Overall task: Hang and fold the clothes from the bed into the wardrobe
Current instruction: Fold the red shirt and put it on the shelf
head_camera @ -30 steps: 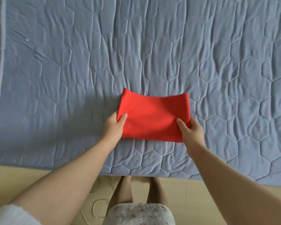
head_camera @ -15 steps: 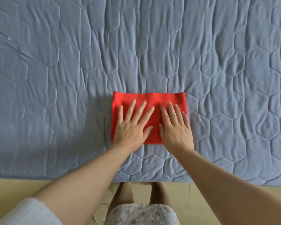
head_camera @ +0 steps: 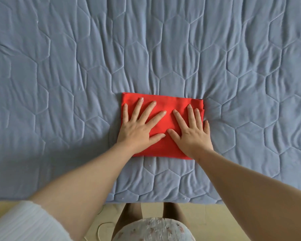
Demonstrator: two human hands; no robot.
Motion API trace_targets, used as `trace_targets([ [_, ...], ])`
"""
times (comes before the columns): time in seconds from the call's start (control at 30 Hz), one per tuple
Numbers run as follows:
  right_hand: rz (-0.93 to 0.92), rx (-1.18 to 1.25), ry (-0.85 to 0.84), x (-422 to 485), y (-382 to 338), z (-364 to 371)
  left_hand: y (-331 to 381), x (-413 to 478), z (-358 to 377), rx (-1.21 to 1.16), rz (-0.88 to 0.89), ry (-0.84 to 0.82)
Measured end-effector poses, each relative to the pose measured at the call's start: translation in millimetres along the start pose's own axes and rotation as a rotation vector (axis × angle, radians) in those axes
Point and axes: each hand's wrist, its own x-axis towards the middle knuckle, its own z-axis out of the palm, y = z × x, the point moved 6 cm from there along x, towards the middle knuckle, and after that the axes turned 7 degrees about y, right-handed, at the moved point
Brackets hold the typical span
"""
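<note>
Hands have gone from pinching the near corners a second ago to lying flat, and since the half-second mark they have slid a little apart, the right one drifting toward the right edge.

Head view, the only one:
- Folded red cloth [head_camera: 165, 102] lies flat on the quilted bed [head_camera: 76, 84], in the middle of the frame and near the near edge. It makes a compact rectangle with its long side running left-right.
- Left hand [head_camera: 137, 129]: palm down on the left half, fingers straight and fanned wide, gripping nothing. It only presses.
- Right hand [head_camera: 191, 133]: palm down on the right half, fingers straight and closer together, also gripping nothing. Its little finger hangs off the right edge onto the quilt.
- Thumbs nearly meet at the centre.
- Reason for the flat palms, as I read it: smoothing the last fold and pushing out air so the stack keeps its shape. The spread covers most of the surface in one pass.
- Layers at the far right corner look slightly off, with a dark sliver showing there.
- Floor [head_camera: 7, 204] runs along the near side, with a white sleeve [head_camera: 24, 221] and a floral skirt [head_camera: 153, 228] at the bottom.
- Wardrobe is out of frame.

Judgement: folding of this piece is about done, and lifting and carrying it comes next. Lifting from underneath would help, since a soft stack can slump open.
</note>
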Motion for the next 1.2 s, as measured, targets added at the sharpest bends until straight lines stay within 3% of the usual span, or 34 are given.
trace_targets([
  [0.1,0.099,0.170,0.064,-12.9,1.5,-18.1,-29.9,-22.7,-22.4,-0.306,-0.468,0.080],
  [0.17,0.237,0.399,0.141,-23.5,3.4,-25.0,-39.5,-40.1,-25.7,-0.657,-0.759,0.112],
  [0.23,0.331,0.616,0.212,-29.0,2.7,-29.1,-40.7,-46.9,-20.0,-1.043,-0.973,0.091],
  [0.33,0.578,0.890,0.203,-30.5,14.9,-29.7,-44.0,-44.1,-12.5,-1.482,-1.169,-0.079],
  [0.47,0.807,1.222,-0.130,-45.7,8.9,-35.7,-50.2,-50.4,-27.8,-1.509,-1.187,-0.404],
  [0.53,0.802,1.252,-0.206,-55.1,-0.7,-44.3,-56.1,-56.8,-45.5,-1.483,-1.179,-0.426],
  [0.77,0.649,1.382,-0.209,-73.1,-64.4,-128.8,-86.5,-73.8,-158.4,-1.569,-1.200,-0.283],
  [1.2,-0.015,1.254,-0.091,-171.3,-258.9,-407.3,-149.6,-170.0,-475.7,-1.699,-1.044,0.266],
])
